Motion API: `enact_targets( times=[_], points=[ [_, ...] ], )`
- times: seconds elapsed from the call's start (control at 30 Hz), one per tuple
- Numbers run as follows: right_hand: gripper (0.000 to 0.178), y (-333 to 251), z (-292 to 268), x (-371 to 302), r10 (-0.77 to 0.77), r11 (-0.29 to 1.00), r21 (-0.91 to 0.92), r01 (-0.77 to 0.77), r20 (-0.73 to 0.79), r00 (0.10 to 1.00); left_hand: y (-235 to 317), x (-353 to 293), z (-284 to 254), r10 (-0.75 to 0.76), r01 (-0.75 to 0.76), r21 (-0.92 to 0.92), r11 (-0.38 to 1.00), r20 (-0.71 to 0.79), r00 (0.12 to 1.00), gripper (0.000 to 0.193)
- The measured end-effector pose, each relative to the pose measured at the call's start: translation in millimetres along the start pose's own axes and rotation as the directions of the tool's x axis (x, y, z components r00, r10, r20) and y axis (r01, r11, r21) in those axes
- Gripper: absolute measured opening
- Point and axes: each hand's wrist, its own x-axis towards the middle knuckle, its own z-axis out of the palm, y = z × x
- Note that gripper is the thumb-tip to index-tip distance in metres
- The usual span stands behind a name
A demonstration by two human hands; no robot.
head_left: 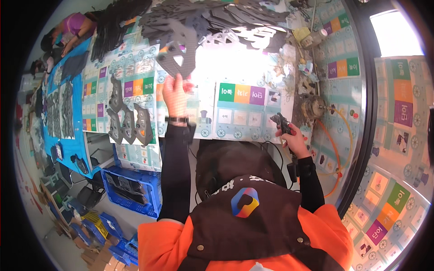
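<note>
Left hand has its fingers closed on the near end of a dark grey cut-out panel – panel sits straight ahead of it, raised over the bench. Right hand is wrapped round a small black hand tool, nose pointing ahead and left.

Containers: blue crate behind-left of left hand, dark parts inside. More blue crates and a yellow crate farther back that way; contents too small to tell. Clear jar well ahead of right hand, tilted, contents unclear. Round metal pot just ahead-right of right hand – yellow hose at its fitting, can't see inside.

Surface: bench covered in printed sheets with coloured blocks. Heap of dark panels beyond left hand; group of grey parts to its left.

Room: blue-covered table farther left, more dark pieces on it. Person in purple far ahead-left, beside that table. Orange hose hangs right of right hand.
</note>
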Motion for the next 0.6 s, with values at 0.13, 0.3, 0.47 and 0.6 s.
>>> enact_targets(
  times=[0.13,0.3,0.47,0.6],
  points=[
    [0.037,-0.4,0.1,2.6,0.007,1.0,-0.017,-0.007,0.005,1.0,-61.9,-102.1,-1.2,-0.464,0.479,0.041,0.877,0.33,0.822,0.021],
    [0.032,-11.9,33.1,15.8,0.071,0.997,-0.051,-0.066,0.102,0.992,-154.3,-144.5,-4.2,-0.616,0.573,0.229,0.787,0.364,0.699,0.021],
    [0.028,-14.9,69.1,31.7,0.135,0.975,-0.204,-0.089,0.223,0.965,-184.9,-151.0,-19.0,-0.721,0.634,0.342,0.693,0.328,0.611,0.029],
    [0.028,-2.2,84.4,37.2,0.156,0.956,-0.279,-0.085,0.243,0.958,-176.4,-155.3,-12.1,-0.713,0.603,0.384,0.699,0.317,0.625,0.036]
  ],
)
